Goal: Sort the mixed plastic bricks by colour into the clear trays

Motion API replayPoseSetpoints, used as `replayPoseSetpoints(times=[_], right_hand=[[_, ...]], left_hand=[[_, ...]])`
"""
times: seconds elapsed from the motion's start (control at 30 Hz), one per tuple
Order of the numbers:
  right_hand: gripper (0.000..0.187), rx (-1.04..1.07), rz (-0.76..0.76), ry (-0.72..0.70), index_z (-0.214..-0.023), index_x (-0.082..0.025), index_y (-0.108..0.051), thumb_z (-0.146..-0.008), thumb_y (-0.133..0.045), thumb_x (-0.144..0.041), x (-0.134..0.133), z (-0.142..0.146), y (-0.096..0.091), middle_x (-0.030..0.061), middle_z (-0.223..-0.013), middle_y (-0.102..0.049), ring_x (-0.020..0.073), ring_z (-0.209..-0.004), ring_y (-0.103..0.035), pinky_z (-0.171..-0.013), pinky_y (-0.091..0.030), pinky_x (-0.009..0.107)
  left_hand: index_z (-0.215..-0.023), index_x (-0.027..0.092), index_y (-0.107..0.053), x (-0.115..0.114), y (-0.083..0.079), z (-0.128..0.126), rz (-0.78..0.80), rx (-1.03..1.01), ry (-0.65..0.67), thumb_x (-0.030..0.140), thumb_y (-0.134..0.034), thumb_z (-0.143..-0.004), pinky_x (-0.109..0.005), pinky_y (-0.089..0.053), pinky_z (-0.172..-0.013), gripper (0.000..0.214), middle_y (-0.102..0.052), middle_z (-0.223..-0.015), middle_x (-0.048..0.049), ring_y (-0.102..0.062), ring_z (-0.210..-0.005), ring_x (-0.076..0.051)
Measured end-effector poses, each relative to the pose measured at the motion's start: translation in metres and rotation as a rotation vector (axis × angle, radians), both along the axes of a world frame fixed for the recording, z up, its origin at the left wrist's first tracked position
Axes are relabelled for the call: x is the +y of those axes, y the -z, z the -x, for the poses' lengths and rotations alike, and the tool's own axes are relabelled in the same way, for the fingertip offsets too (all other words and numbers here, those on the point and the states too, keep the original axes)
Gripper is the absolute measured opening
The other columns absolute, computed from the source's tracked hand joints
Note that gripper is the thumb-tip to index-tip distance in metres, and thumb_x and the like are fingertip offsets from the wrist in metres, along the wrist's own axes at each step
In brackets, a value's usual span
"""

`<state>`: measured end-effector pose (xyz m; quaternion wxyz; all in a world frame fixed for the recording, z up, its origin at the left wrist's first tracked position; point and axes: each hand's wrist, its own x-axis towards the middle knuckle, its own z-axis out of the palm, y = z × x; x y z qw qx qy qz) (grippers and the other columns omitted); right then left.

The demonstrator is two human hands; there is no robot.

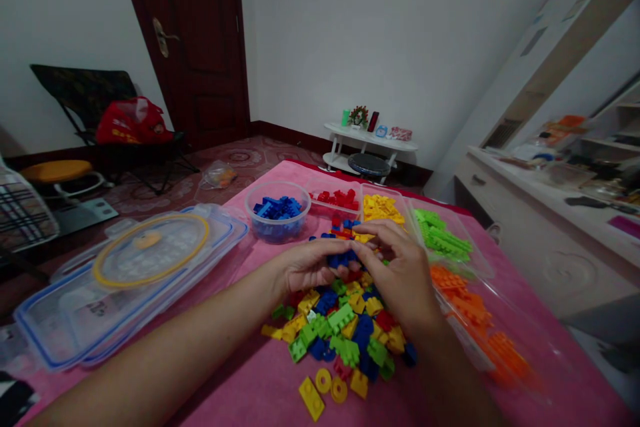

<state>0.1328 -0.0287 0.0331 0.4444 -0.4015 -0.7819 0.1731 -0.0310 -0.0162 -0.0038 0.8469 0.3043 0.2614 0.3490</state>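
A heap of mixed plastic bricks (345, 327) in blue, green, yellow and red lies on the pink tablecloth (260, 387). Both hands meet just above the heap's far side. My left hand (307, 267) and my right hand (400, 267) pinch the same blue brick (343, 259) between their fingertips. A round clear bowl (279, 210) holds blue bricks. Behind the hands stand clear boxes of red bricks (336, 199), yellow bricks (381, 207), green bricks (443, 232) and orange bricks (470, 310).
Clear box lids with blue rims (125, 280) lie at the left, a yellow ring on top. A few yellow flat pieces (325, 390) sit near the table's front. Beyond are a dark door (195, 40), a folding chair (100, 113), a white low shelf (370, 140) and a white counter (550, 213).
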Motion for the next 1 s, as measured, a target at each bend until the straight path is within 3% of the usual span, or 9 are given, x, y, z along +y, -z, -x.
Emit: replayPoseSetpoints(times=[0.1,0.17,0.3,0.37,0.43,0.5,0.77,0.9,1.0], right_hand=[[0.012,0.015,-0.023,0.038,-0.091,-0.021,-0.067,-0.082,-0.061,-0.025,0.000,-0.005,-0.004,0.0039,-0.095,-0.063,0.0149,-0.079,-0.059,-0.062,-0.045,0.024],[0.011,0.005,-0.017,0.042,-0.090,-0.021,-0.067,-0.082,-0.060,-0.024,0.001,-0.007,-0.006,0.0036,-0.095,-0.063,0.0149,-0.080,-0.059,-0.063,-0.045,0.024],[0.012,-0.114,0.053,-0.006,-0.089,-0.022,-0.068,-0.082,-0.058,-0.021,0.000,-0.005,-0.006,0.0016,-0.090,-0.066,0.0140,-0.077,-0.059,-0.068,-0.045,0.026],[0.014,-0.235,0.103,-0.056,-0.089,-0.023,-0.068,-0.081,-0.057,-0.019,-0.003,-0.001,-0.004,0.0008,-0.089,-0.067,0.0145,-0.079,-0.060,-0.072,-0.045,0.027],[0.017,-0.384,0.150,-0.123,-0.089,-0.024,-0.069,-0.079,-0.057,-0.016,-0.007,0.003,0.000,0.0005,-0.092,-0.068,0.0158,-0.085,-0.060,-0.077,-0.044,0.028],[0.021,-0.532,0.185,-0.189,-0.091,-0.025,-0.069,-0.076,-0.058,-0.014,-0.011,0.009,0.007,0.0004,-0.096,-0.069,0.0174,-0.092,-0.060,-0.081,-0.043,0.029],[0.021,-0.806,0.225,-0.190,-0.091,-0.026,-0.068,-0.073,-0.061,-0.019,-0.021,0.021,0.025,0.0009,-0.100,-0.068,0.0194,-0.095,-0.061,-0.078,-0.041,0.028],[0.023,-0.843,0.203,-0.138,-0.091,-0.026,-0.068,-0.071,-0.062,-0.018,-0.021,0.019,0.027,0.0023,-0.098,-0.069,0.0206,-0.090,-0.064,-0.073,-0.041,0.028],[0.021,-0.838,0.191,-0.125,-0.089,-0.024,-0.069,-0.071,-0.061,-0.016,-0.019,0.018,0.027,0.0044,-0.093,-0.070,0.0224,-0.087,-0.065,-0.070,-0.041,0.029]], left_hand=[[-0.096,0.012,-0.058,-0.002,-0.015,0.007,-0.175,0.120,-0.111,0.025,-0.070,-0.073,-0.005,-0.020,-0.033,0.029,-0.058,-0.074,-0.0023,-0.048,-0.049,-0.001],[-0.098,0.014,-0.058,0.001,-0.026,0.019,-0.361,0.280,-0.285,0.030,-0.069,-0.074,-0.008,-0.021,-0.035,0.031,-0.058,-0.074,-0.0015,-0.046,-0.049,-0.002],[-0.105,0.017,-0.058,0.013,-0.036,0.053,-0.798,0.906,-0.735,0.035,-0.061,-0.078,-0.018,-0.042,-0.050,0.033,-0.062,-0.079,-0.0021,-0.053,-0.056,-0.009],[-0.105,0.018,-0.063,0.019,-0.035,0.069,-1.019,1.269,-0.809,0.033,-0.061,-0.076,-0.027,-0.048,-0.071,0.033,-0.066,-0.092,-0.0054,-0.061,-0.077,-0.016],[-0.102,0.019,-0.067,0.022,-0.032,0.079,-1.189,1.531,-0.724,0.033,-0.063,-0.074,-0.034,-0.044,-0.088,0.032,-0.066,-0.103,-0.0080,-0.059,-0.097,-0.023],[-0.097,0.020,-0.071,0.022,-0.031,0.080,-1.275,1.643,-0.588,0.033,-0.064,-0.073,-0.035,-0.042,-0.092,0.029,-0.066,-0.105,-0.0094,-0.058,-0.102,-0.025],[-0.090,0.022,-0.072,-0.002,-0.027,0.044,-1.199,1.584,0.071,0.023,-0.062,-0.070,-0.022,-0.042,-0.058,0.023,-0.071,-0.079,-0.0019,-0.062,-0.067,-0.015],[-0.089,0.024,-0.073,-0.012,-0.019,0.033,-1.126,1.735,0.298,0.019,-0.065,-0.062,-0.022,-0.040,-0.057,0.029,-0.072,-0.084,-0.0038,-0.064,-0.075,-0.019],[-0.090,0.022,-0.072,-0.011,-0.016,0.034,-1.132,1.684,0.356,0.011,-0.060,-0.060,-0.023,-0.040,-0.057,0.034,-0.072,-0.086,-0.0046,-0.064,-0.075,-0.020]])
